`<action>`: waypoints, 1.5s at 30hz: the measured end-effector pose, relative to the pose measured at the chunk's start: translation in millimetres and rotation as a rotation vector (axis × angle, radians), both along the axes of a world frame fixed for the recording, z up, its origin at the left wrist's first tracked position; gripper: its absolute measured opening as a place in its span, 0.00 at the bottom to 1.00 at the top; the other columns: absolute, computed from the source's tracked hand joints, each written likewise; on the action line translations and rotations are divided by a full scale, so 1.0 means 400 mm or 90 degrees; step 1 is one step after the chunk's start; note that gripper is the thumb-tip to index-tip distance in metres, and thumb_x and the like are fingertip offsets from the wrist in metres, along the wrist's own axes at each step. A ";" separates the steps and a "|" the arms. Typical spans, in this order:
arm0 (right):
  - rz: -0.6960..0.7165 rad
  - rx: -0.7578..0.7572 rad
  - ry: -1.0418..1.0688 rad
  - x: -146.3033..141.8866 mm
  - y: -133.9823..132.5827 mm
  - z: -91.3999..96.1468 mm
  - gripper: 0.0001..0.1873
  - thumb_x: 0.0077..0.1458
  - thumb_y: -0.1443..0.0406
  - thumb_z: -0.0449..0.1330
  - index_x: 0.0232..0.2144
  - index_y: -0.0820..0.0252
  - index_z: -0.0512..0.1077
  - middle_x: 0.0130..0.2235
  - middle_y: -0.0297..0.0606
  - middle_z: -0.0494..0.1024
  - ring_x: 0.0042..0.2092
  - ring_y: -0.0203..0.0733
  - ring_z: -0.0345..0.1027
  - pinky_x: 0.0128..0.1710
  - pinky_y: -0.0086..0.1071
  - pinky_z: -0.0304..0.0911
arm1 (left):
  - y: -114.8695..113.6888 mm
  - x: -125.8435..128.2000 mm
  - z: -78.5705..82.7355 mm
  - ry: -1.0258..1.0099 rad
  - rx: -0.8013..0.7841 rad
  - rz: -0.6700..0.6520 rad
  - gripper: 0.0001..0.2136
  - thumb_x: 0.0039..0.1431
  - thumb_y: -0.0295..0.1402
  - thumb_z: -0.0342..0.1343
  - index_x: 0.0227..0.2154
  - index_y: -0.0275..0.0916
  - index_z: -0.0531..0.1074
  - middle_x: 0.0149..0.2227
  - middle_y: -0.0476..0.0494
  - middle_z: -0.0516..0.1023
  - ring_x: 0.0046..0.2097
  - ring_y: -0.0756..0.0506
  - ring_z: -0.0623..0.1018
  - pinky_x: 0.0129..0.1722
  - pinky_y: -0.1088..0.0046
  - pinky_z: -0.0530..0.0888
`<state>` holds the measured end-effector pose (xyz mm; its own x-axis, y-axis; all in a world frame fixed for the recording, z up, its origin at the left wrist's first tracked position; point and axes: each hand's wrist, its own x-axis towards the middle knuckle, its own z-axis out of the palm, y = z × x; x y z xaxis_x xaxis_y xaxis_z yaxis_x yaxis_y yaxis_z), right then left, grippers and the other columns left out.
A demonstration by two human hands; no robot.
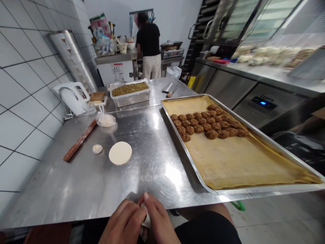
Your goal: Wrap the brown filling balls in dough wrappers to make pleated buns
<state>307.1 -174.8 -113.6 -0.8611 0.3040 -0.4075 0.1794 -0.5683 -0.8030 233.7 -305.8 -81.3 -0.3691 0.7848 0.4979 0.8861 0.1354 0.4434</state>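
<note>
My left hand [124, 222] and my right hand [159, 220] are pressed together at the near edge of the steel table [83, 183], fingers closed around a small white piece of dough [146, 220] that is mostly hidden between them. A flat round dough disc [120, 153] lies on the table ahead, with a small pleated dough ball [97, 148] to its left. At the right, a metal baking tray [256, 191] lined with yellow paper holds several brown filled balls [207, 125] in rows.
A wooden rolling stick [80, 140] lies at the left, near a tied plastic bag [105, 119] and a white kettle [72, 98]. A clear tub of greenish filling [130, 92] and a scraper [169, 88] sit farther back. Another person [149, 47] stands at the far counter.
</note>
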 end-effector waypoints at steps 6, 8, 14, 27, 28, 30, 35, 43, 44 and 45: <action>0.069 -0.085 0.045 0.028 0.010 -0.024 0.28 0.58 0.41 0.63 0.40 0.60 0.76 0.23 0.28 0.69 0.19 0.30 0.59 0.16 0.21 0.50 | 0.004 0.005 0.006 0.066 0.049 -0.007 0.13 0.67 0.19 0.53 0.50 0.35 0.74 0.35 0.42 0.79 0.35 0.48 0.79 0.37 0.72 0.81; 0.051 -0.092 0.025 0.033 0.011 -0.027 0.28 0.58 0.40 0.63 0.38 0.60 0.75 0.22 0.28 0.69 0.19 0.30 0.59 0.17 0.21 0.52 | 0.009 0.008 0.013 0.101 0.052 -0.014 0.12 0.65 0.18 0.54 0.47 0.36 0.75 0.35 0.43 0.80 0.36 0.47 0.80 0.38 0.72 0.81; 0.034 -0.070 0.003 0.046 0.017 -0.019 0.34 0.57 0.37 0.60 0.41 0.62 0.78 0.26 0.33 0.75 0.20 0.31 0.65 0.17 0.21 0.56 | 0.025 0.013 0.031 0.166 0.004 -0.060 0.17 0.67 0.17 0.46 0.54 0.29 0.72 0.35 0.40 0.80 0.35 0.47 0.79 0.37 0.70 0.82; 0.061 -0.109 -0.008 0.054 0.027 -0.018 0.39 0.55 0.37 0.60 0.50 0.64 0.76 0.21 0.30 0.73 0.16 0.31 0.60 0.14 0.22 0.53 | 0.024 0.015 0.049 0.226 0.029 -0.049 0.14 0.70 0.20 0.46 0.50 0.31 0.75 0.34 0.43 0.81 0.36 0.49 0.81 0.40 0.74 0.82; 0.071 -0.110 0.000 0.053 0.028 -0.020 0.39 0.54 0.37 0.60 0.51 0.63 0.75 0.20 0.28 0.71 0.15 0.31 0.58 0.13 0.22 0.52 | 0.024 0.015 0.048 0.238 0.049 -0.032 0.13 0.70 0.20 0.46 0.47 0.31 0.76 0.34 0.43 0.81 0.36 0.49 0.81 0.40 0.75 0.82; 0.068 -0.087 0.002 0.048 0.028 -0.025 0.38 0.54 0.37 0.62 0.50 0.62 0.75 0.19 0.26 0.70 0.14 0.30 0.56 0.12 0.21 0.50 | 0.025 0.019 0.046 0.261 0.082 0.002 0.12 0.69 0.19 0.48 0.42 0.33 0.77 0.32 0.44 0.81 0.35 0.49 0.81 0.39 0.74 0.82; 0.071 -0.015 -0.015 0.040 0.029 -0.030 0.37 0.56 0.34 0.58 0.36 0.64 0.77 0.17 0.28 0.67 0.15 0.30 0.57 0.12 0.20 0.50 | 0.023 0.018 0.046 0.256 0.030 -0.036 0.13 0.70 0.19 0.47 0.44 0.30 0.77 0.34 0.41 0.81 0.37 0.47 0.82 0.41 0.72 0.83; 0.092 -0.064 0.010 0.047 0.033 -0.019 0.34 0.56 0.38 0.61 0.45 0.61 0.76 0.19 0.24 0.65 0.13 0.27 0.49 0.10 0.21 0.41 | 0.002 0.008 0.030 0.319 0.059 0.019 0.12 0.72 0.23 0.48 0.41 0.33 0.79 0.34 0.42 0.83 0.38 0.47 0.84 0.42 0.71 0.83; 0.083 -0.040 0.012 0.044 0.033 -0.016 0.33 0.56 0.37 0.61 0.40 0.62 0.76 0.19 0.25 0.65 0.14 0.27 0.50 0.11 0.21 0.41 | 0.004 0.010 0.029 0.317 0.062 0.018 0.13 0.72 0.22 0.48 0.40 0.33 0.78 0.34 0.43 0.83 0.38 0.47 0.84 0.42 0.71 0.83; 0.072 -0.017 0.009 0.041 0.034 -0.013 0.33 0.57 0.37 0.61 0.35 0.63 0.76 0.20 0.27 0.66 0.15 0.26 0.51 0.11 0.21 0.41 | 0.006 0.012 0.031 0.316 0.056 0.013 0.13 0.72 0.22 0.47 0.40 0.33 0.78 0.34 0.43 0.83 0.38 0.47 0.84 0.42 0.71 0.83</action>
<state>323.5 -161.3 -118.8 -0.8953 0.1933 -0.4014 0.2324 -0.5660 -0.7910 238.6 -303.2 -68.9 -0.0855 0.7267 0.6816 0.9905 0.1361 -0.0209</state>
